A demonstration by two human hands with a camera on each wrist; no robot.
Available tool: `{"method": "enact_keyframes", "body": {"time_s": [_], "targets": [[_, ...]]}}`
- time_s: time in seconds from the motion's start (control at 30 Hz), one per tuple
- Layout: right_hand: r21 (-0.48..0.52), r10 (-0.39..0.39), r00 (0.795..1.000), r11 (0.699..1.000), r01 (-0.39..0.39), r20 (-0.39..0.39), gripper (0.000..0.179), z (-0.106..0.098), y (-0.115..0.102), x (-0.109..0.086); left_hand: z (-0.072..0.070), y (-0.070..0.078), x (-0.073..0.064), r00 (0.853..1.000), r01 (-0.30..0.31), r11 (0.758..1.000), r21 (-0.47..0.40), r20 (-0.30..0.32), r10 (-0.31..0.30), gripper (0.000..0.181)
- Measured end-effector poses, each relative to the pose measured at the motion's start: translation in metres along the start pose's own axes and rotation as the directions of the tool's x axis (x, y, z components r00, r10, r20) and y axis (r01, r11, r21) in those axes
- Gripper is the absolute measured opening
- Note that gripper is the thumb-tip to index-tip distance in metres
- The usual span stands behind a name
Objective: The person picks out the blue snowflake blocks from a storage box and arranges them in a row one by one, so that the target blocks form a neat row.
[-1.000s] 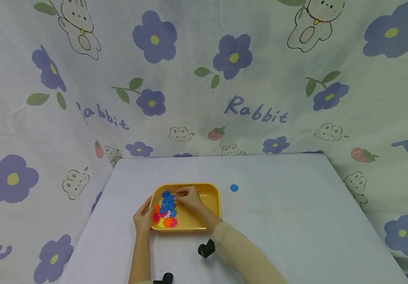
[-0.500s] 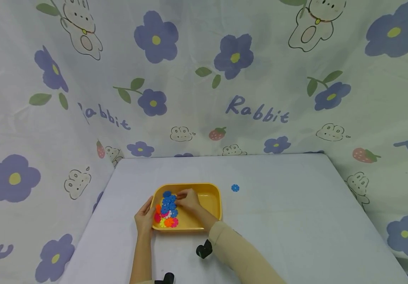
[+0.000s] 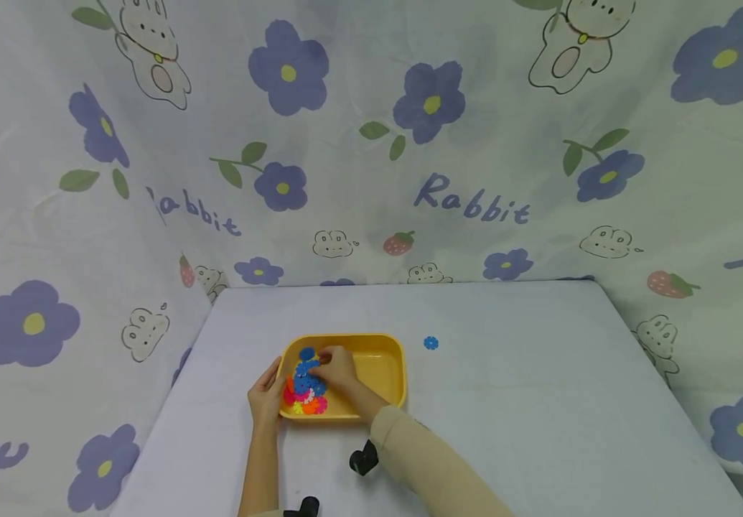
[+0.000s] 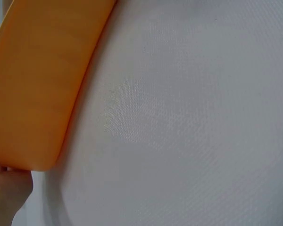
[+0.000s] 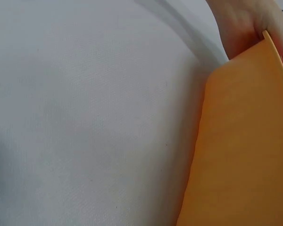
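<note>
So the left hand (image 3: 265, 396) has hold of the left end of a yellow tray (image 3: 380, 370) on the white desk (image 3: 513, 402), gripping the wall at the rim. The right hand (image 3: 339, 368) is over the tray's left half, thumb and finger down at the blue pieces (image 3: 301, 385), but honestly I can't tell if it's pinching one or just touching. Those blue bits are heaped at the left side of the tray, with some orange pieces (image 3: 310, 407), plus pink and yellow ones, toward the near left corner. One lone blue disc (image 3: 431, 343) lies on the desk, right of the tray.
</note>
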State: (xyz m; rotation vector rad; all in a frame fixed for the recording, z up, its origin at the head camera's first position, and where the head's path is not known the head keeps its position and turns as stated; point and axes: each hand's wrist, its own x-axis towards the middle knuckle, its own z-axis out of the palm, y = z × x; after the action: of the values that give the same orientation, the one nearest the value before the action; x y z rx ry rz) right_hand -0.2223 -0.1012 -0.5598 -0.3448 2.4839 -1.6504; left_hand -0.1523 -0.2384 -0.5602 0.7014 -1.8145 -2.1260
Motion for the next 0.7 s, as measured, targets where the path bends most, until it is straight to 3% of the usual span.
{"method": "enact_keyframes", "body": {"time_s": [0.17, 0.43, 0.57, 0.7], "targets": [[-0.048, 0.008, 1.0, 0.999, -0.007, 0.011, 0.032, 0.0011, -0.0031, -0.0005, 0.0, -0.0012, 0.0002, 1.0, -0.01, 1.0, -0.009, -0.009, 0.01, 0.044], [-0.019, 0.022, 0.999, 1.0, -0.021, 0.026, 0.025, 0.0001, 0.0005, 0.0007, 0.0004, -0.0032, 0.0007, 1.0, -0.022, 1.0, -0.015, -0.012, 0.022, 0.043], [0.024, 0.001, 0.999, 1.0, -0.002, 0.041, 0.018, -0.0028, 0.0038, 0.0019, 0.0009, -0.0022, 0.0008, 1.0, -0.015, 1.0, 0.0, -0.011, 0.015, 0.043], [0.113, 0.045, 0.997, 0.992, -0.052, 0.063, 0.014, -0.0083, 0.0049, 0.0024, 0.001, -0.0007, 0.0, 1.0, -0.006, 1.0, 0.01, -0.008, 0.006, 0.043]]}}
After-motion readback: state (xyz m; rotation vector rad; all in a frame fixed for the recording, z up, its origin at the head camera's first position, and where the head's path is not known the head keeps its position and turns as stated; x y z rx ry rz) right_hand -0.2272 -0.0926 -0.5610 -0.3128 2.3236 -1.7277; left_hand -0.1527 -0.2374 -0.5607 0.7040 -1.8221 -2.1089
